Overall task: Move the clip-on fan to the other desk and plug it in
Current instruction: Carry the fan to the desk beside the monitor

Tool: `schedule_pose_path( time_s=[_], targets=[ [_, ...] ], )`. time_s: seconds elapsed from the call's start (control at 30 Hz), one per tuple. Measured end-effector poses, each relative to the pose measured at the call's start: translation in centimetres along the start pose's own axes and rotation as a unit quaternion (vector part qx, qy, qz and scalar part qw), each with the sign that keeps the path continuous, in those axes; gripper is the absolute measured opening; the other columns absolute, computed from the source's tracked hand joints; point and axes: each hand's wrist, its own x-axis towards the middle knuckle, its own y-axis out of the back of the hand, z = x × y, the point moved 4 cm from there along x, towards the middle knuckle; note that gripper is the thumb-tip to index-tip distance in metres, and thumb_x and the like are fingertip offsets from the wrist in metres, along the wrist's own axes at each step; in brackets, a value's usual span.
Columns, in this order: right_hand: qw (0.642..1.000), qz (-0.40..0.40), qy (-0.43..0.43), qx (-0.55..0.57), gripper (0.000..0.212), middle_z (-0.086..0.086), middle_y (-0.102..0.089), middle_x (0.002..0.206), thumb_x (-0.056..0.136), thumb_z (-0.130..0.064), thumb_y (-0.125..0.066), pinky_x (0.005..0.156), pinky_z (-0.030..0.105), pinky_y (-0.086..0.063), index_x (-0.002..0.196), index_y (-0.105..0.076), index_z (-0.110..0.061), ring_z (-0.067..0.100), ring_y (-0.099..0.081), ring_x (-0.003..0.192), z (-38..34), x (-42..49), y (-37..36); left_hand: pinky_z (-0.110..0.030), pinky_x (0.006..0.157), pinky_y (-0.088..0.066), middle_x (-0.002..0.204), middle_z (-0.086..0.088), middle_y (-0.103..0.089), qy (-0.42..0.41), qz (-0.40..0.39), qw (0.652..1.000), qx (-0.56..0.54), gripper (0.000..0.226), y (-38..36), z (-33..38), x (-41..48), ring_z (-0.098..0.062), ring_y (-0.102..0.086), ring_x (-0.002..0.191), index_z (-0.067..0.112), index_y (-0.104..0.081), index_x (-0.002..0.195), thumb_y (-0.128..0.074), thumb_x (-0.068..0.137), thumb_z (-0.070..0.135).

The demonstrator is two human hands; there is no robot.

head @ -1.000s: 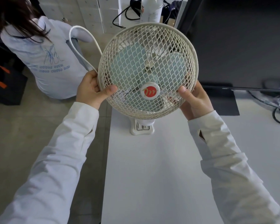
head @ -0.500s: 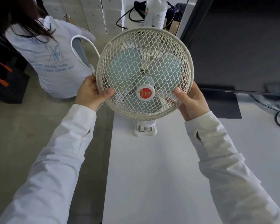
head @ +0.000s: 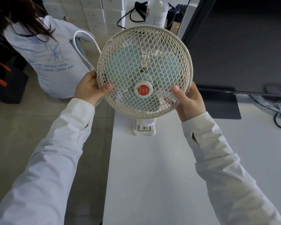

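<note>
The fingers of the left hand were curled round the left rim of the clip-on fan, with the thumb lying flat on the front mesh. The right hand did the same on the lower right rim, thumb on the mesh and the other fingers behind the cage, partly seen through it. So I had both hands clamped on the cage, not on the body.

The fan was held up with its face to the camera, above the left part of the white counter. Its clip base showed just under the cage, near the counter's left edge — I could not tell whether it touched the surface or hung above it.

The white cord made a loop from behind the left hand out over the floor, close to a person crouching there. Its plug was not in view. A dark monitor stood just to the right of the cage.

What worried me most was the cord. If its hidden end was caught somewhere, carrying the fan away could pull it tight and jerk the cage from the fingers — or the loop could hook on the person nearby. The mesh also looked thin and could bend under the thumbs, and the clip base might swing against the monitor.
</note>
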Motion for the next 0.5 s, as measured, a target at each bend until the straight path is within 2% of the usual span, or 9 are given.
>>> schedule_pose_path(
  time_s=[0.1,0.17,0.33,0.5],
  targets=[
    [1.0,0.001,0.019,0.005,0.022,-0.005,-0.073,0.088,0.076,-0.009,-0.06,0.084,0.041,-0.053,0.093,-0.064,-0.022,0.02,-0.067,0.088,-0.07,-0.15,-0.37,-0.01,0.073,-0.051,0.081,0.022,-0.072,0.007,-0.015,1.0,0.017,0.089,0.07,0.22,0.64,0.007,-0.065,0.084,0.022,-0.052,0.097,-0.079,0.025,0.065],
    [1.0,0.004,0.019,0.007,0.02,-0.004,-0.072,0.087,0.076,-0.01,-0.061,0.085,0.042,-0.053,0.092,-0.064,-0.021,0.021,-0.067,0.088,-0.11,-0.08,-0.45,-0.01,0.072,-0.051,0.082,0.021,-0.071,0.004,-0.015,1.0,0.014,0.084,0.12,0.38,0.87,0.007,-0.065,0.084,0.026,-0.051,0.096,-0.079,0.025,0.064],
    [0.999,0.012,0.003,-0.035,0.024,0.001,-0.068,0.096,0.074,-0.015,-0.063,0.093,0.05,-0.05,0.097,-0.06,-0.021,0.026,-0.064,0.096,-0.26,0.31,-0.83,-0.008,0.071,-0.05,0.079,0.031,-0.071,-0.005,-0.021,1.0,-0.004,0.1,0.11,0.38,0.77,0.01,-0.064,0.084,0.014,-0.044,0.106,-0.079,0.027,0.063],
    [0.998,0.033,-0.023,-0.052,0.048,0.016,-0.059,0.115,0.071,-0.021,-0.064,0.098,0.058,-0.044,0.114,-0.048,-0.01,0.04,-0.056,0.113,-0.15,0.15,-0.68,-0.006,0.069,-0.05,0.076,0.033,-0.07,-0.006,-0.013,1.0,0.003,0.106,-0.03,0.3,0.65,0.011,-0.064,0.081,0.013,-0.042,0.108,-0.077,0.024,0.067]
  ],
)
